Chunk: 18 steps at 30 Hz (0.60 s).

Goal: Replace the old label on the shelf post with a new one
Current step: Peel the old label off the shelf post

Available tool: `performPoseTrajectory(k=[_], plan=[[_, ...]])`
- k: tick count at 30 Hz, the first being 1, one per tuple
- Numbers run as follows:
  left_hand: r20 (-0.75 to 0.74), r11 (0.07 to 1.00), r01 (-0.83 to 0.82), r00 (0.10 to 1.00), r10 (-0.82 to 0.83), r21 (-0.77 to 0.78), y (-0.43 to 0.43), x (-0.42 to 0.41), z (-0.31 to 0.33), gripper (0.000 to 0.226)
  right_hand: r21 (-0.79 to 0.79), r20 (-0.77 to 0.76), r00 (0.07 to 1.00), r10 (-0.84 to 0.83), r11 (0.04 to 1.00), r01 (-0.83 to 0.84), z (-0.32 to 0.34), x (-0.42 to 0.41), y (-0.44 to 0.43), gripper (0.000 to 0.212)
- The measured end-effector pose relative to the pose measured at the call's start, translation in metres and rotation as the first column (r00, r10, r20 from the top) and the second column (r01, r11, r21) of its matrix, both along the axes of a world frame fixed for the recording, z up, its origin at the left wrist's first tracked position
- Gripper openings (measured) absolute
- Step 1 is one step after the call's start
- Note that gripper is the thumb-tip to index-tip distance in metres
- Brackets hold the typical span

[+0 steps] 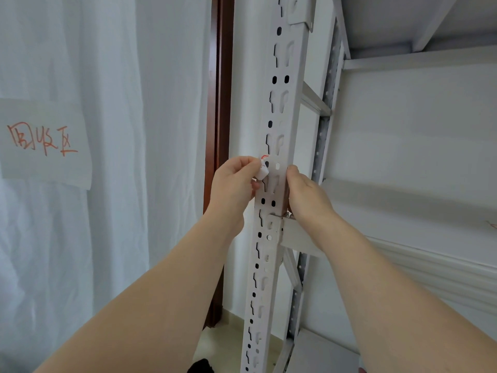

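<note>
Partly peeled, label (263,168) curls off post (279,125).

Soft, even daylight filters through the white curtain (107,184) at left, leaving the scene bright with a cool bluish cast and only faint shadows under the shelf beam (298,238). Wide-angle distortion bows the shelf post (279,109) and stretches the frame's edges. Focus is sharp at center, without glare.

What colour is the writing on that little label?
Red, on the white label, seen in the head view.
</note>
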<state>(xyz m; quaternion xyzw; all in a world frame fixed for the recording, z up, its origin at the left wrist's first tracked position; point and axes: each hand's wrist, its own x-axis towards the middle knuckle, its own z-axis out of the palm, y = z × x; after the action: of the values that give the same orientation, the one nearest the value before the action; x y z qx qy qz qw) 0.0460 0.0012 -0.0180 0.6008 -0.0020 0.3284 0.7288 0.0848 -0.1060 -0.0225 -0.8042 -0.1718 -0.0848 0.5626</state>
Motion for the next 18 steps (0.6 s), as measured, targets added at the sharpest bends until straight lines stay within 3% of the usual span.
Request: performPoseTrajectory(k=[7,18], plan=[[0.043,0.89,-0.283,0.957,0.287,0.358,0.002,0.007,-0.002,0.022,0.011,-0.015,1.0,0.0,1.0,0.0,0.001,-0.004,0.0,0.045],[-0.003,0.988,-0.037,0.999,0.038,0.152,0.011,0.007,-0.006,0.011,0.002,-0.011,1.0,-0.01,1.0,0.01,0.001,-0.004,0.0,0.046]])
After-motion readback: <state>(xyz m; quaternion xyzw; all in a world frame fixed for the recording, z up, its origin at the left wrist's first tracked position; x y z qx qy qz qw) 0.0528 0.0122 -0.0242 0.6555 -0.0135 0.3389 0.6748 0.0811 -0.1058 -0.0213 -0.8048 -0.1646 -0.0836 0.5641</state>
